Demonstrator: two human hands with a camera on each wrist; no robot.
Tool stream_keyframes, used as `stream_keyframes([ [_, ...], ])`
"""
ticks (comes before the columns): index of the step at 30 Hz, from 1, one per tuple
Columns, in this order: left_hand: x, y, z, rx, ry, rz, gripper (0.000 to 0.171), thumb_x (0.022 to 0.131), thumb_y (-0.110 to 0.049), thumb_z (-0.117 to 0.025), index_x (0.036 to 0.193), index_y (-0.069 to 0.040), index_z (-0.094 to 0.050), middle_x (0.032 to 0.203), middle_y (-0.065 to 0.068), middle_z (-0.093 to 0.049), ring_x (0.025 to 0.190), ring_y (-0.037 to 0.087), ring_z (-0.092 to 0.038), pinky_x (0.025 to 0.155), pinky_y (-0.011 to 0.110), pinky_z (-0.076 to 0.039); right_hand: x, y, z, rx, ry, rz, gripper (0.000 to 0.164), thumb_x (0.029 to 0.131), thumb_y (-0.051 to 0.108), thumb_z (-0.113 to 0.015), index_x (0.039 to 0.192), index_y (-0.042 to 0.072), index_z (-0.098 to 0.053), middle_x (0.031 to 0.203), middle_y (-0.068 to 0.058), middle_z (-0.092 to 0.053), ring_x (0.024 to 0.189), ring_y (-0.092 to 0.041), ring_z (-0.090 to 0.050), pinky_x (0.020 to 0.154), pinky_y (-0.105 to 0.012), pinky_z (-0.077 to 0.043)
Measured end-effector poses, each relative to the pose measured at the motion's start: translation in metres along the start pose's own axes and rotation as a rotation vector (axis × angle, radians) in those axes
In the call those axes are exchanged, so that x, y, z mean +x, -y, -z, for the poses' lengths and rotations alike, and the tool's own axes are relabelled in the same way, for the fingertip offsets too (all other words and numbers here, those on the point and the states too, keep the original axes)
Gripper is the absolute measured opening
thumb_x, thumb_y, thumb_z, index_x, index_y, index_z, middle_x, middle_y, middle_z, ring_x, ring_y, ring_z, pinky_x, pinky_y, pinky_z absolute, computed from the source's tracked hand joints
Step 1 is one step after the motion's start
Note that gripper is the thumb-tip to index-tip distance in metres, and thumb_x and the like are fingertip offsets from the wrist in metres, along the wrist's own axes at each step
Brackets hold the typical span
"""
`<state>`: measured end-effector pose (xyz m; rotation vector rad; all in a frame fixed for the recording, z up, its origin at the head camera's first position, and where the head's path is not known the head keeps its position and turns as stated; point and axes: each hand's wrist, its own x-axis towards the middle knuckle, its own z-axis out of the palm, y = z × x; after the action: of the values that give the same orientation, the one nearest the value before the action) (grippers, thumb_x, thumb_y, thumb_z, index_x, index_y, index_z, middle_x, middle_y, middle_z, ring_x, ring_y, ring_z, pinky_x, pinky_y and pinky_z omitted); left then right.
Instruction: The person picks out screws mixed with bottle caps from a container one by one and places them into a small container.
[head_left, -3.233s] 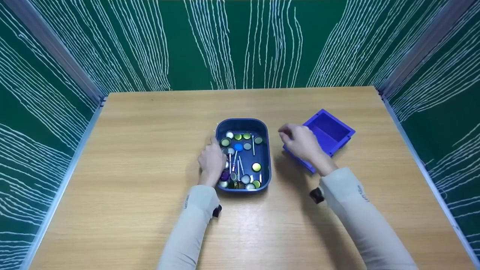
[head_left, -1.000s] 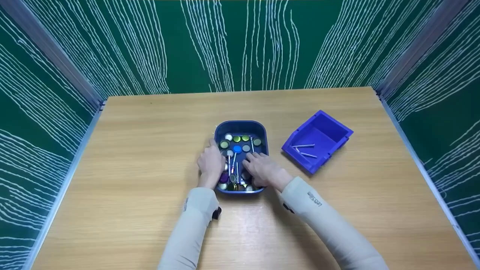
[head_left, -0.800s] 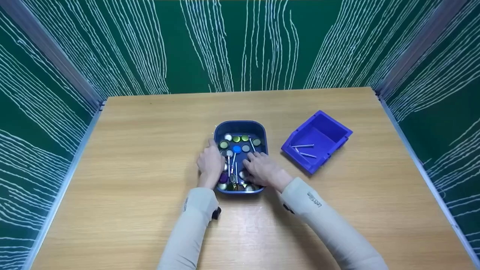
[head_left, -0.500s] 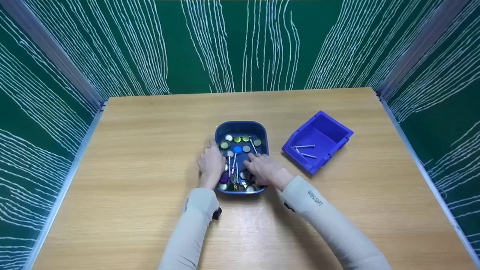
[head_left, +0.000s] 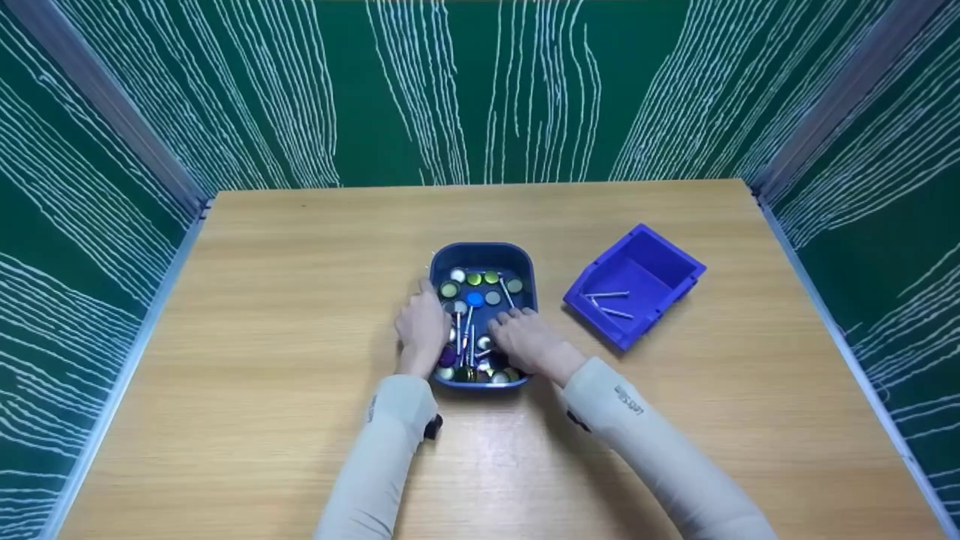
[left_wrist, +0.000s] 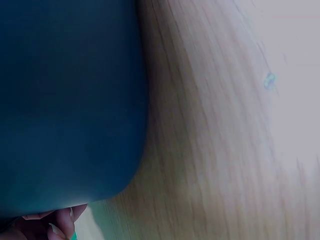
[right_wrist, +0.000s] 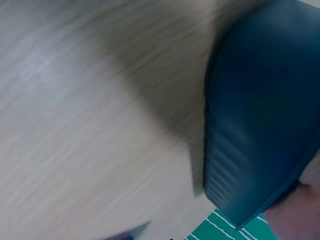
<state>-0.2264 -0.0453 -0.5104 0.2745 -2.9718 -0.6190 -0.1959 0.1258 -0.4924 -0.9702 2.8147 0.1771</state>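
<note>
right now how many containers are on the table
2: the dark blue tray, with the left hand at its side and the right hand inside, and the purple bin, to the tray's right.

The right sleeve point(head_left: 664, 450) reads "LetsSlim"; lettering point(head_left: 372, 409) on the left sleeve point(head_left: 379, 465) is illegible.

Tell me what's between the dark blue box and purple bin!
Bare tabletop lies between the dark blue box and the purple bin in the head view; the right hand reaches across the gap's near end.
</note>
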Motion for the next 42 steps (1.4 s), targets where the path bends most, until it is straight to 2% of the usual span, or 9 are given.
stream_keyframes([
  [5,0.0,0.001,0.0,-0.008,-0.009,-0.001,0.04,0.085,-0.012,-0.067,0.12,-0.004,-0.05,0.095,0.02,-0.072,0.083,0.038,-0.071,0.066,0.048,-0.057,-0.002,-0.001,0.0,0.014,-0.034,0.029,0.038,0.089,0.011,-0.065,0.124,0.001,-0.052,0.111,-0.019,-0.068,0.102,-0.036,-0.066,0.095,-0.047,-0.051],
  [8,0.001,0.0,0.0,-0.01,-0.002,-0.002,0.041,0.085,-0.012,-0.067,0.121,-0.004,-0.05,0.096,0.02,-0.072,0.083,0.037,-0.071,0.066,0.048,-0.058,-0.001,0.0,0.001,-0.071,-0.04,0.049,0.029,0.091,0.013,-0.065,0.119,0.005,-0.059,0.11,-0.013,-0.07,0.103,-0.032,-0.065,0.095,-0.043,-0.05],
  [11,0.0,-0.001,0.0,-0.01,0.012,0.002,0.041,0.086,-0.012,-0.066,0.123,-0.004,-0.05,0.097,0.02,-0.072,0.084,0.038,-0.071,0.067,0.048,-0.058,-0.001,0.002,0.002,-0.179,-0.054,0.065,0.02,0.09,0.015,-0.066,0.109,0.011,-0.068,0.105,-0.007,-0.073,0.101,-0.028,-0.063,0.09,-0.038,-0.048],
  [14,0.0,-0.001,0.0,-0.003,0.027,0.012,0.042,0.087,-0.013,-0.066,0.125,-0.005,-0.05,0.098,0.02,-0.072,0.086,0.038,-0.071,0.068,0.048,-0.057,-0.002,0.004,0.002,-0.222,-0.068,0.073,0.016,0.088,0.014,-0.068,0.104,0.014,-0.07,0.101,-0.005,-0.073,0.098,-0.026,-0.063,0.086,-0.037,-0.051],
  [16,0.0,-0.001,0.0,0.006,0.034,0.013,0.043,0.087,-0.014,-0.066,0.125,-0.005,-0.05,0.098,0.02,-0.072,0.086,0.037,-0.071,0.068,0.048,-0.057,-0.004,0.003,0.002,-0.184,-0.082,0.076,0.013,0.088,0.014,-0.068,0.101,0.011,-0.07,0.097,-0.007,-0.072,0.094,-0.027,-0.065,0.083,-0.038,-0.054],
  [23,0.0,-0.002,0.001,0.011,0.044,0.016,0.044,0.086,-0.013,-0.067,0.125,-0.005,-0.049,0.097,0.019,-0.071,0.084,0.036,-0.071,0.066,0.046,-0.057,-0.004,-0.002,0.006,0.031,-0.07,0.079,0.019,0.082,0.015,-0.077,0.093,0.005,-0.065,0.09,-0.015,-0.071,0.085,-0.032,-0.069,0.076,-0.044,-0.057],
  [32,0.0,-0.002,-0.001,-0.001,0.005,0.005,0.038,0.085,-0.013,-0.065,0.12,-0.005,-0.051,0.099,0.021,-0.072,0.087,0.041,-0.071,0.068,0.051,-0.057,-0.009,-0.009,0.015,0.28,-0.169,0.085,0.011,0.091,0.015,-0.067,0.085,0.006,-0.064,0.08,-0.012,-0.07,0.073,-0.029,-0.069,0.064,-0.042,-0.055],
  [36,-0.001,-0.001,0.001,-0.006,0.002,0.008,0.039,0.086,-0.012,-0.065,0.121,-0.005,-0.052,0.1,0.021,-0.072,0.088,0.041,-0.071,0.069,0.051,-0.057,-0.01,-0.014,0.023,0.42,-0.187,0.067,0.007,0.092,0.011,-0.065,0.092,0.005,-0.068,0.086,-0.01,-0.073,0.076,-0.023,-0.068,0.068,-0.039,-0.058],
  [42,-0.001,-0.002,0.001,-0.015,0.026,0.011,0.04,0.087,-0.012,-0.063,0.124,-0.005,-0.051,0.102,0.021,-0.072,0.089,0.04,-0.071,0.07,0.05,-0.057,-0.015,-0.027,0.032,0.557,-0.225,0.036,0.014,0.095,0.016,-0.064,0.097,0.005,-0.071,0.09,-0.009,-0.074,0.079,-0.018,-0.066,0.074,-0.038,-0.057],
])
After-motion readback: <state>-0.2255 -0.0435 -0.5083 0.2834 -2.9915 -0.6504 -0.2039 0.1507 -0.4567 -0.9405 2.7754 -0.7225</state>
